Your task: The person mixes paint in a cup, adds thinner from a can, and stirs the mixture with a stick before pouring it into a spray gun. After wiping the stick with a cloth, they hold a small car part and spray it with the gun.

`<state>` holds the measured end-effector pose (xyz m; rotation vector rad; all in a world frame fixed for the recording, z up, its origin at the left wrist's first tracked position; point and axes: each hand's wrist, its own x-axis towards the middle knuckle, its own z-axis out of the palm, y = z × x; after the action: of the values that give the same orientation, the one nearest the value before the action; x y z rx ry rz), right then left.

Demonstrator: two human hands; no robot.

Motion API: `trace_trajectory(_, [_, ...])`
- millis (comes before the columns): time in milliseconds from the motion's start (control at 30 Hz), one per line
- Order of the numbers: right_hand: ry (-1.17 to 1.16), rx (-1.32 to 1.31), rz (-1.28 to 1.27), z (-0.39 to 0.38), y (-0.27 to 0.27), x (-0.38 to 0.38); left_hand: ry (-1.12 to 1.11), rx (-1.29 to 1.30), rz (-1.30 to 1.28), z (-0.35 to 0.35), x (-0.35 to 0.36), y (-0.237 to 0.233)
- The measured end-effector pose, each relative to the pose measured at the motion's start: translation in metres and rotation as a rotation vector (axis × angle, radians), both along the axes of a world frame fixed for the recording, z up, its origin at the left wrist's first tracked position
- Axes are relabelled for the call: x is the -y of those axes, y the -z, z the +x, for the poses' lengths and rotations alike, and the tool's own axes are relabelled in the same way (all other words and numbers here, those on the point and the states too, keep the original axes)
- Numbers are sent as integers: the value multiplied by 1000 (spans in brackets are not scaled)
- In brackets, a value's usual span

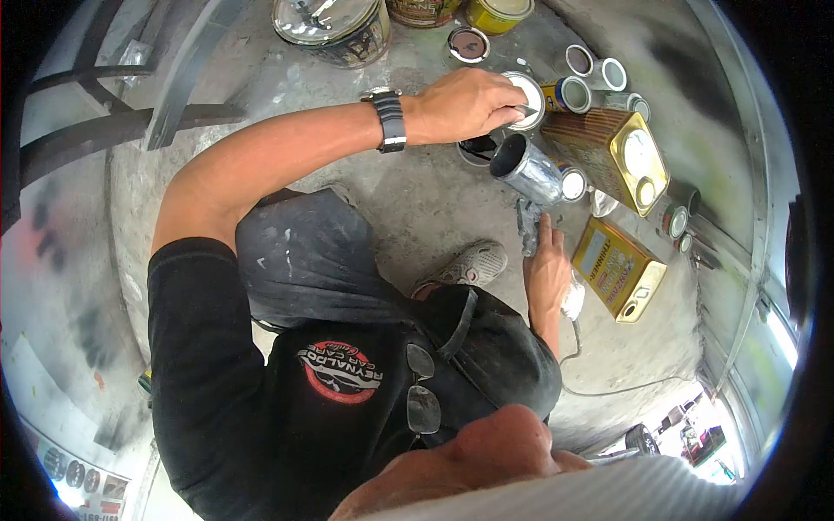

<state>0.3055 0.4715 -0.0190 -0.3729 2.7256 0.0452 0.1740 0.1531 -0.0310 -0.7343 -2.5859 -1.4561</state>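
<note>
My left hand [473, 106], with a wristwatch [387, 122] on the wrist, reaches across to an open can of white paint [526, 90]. Its fingers are pinched on a small dark flat piece [525, 110] over the can; the kind cannot be made out. My right hand [547, 273] is wrapped round a spray gun [528, 224], whose grip is mostly hidden. On top of the gun, an open metal cup [530, 167] leans toward the upper left, dark inside. Beneath the left hand, close to the cup, sits a container with black contents [474, 153].
Several small paint cans [574, 93] and a large rectangular tin [624, 161] crowd the right side. A yellow thinner tin [618, 269] stands near my right hand. Bigger paint buckets [334, 39] stand at the top. A hose [599, 393] runs along the floor toward the wall.
</note>
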Motion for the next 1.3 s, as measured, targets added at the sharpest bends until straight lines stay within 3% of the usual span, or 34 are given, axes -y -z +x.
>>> trace_trajectory(700, [20,-49,21,-5,-6,9,5,23,0,-1,1,-1])
trace_trajectory(900, [48,1,-385,-1,15,-7,17,57,-6,-2,0,-3])
trace_trajectory(1033, [81,4,-787,13,31,-11,0,97,-11,-4,0,-3])
trace_trajectory(1167, [182,37,-882,33,35,-17,23,136,-46,-7,3,-9])
trace_trajectory(1300, [170,-140,-892,52,39,-34,-28,283,-88,-4,3,-10])
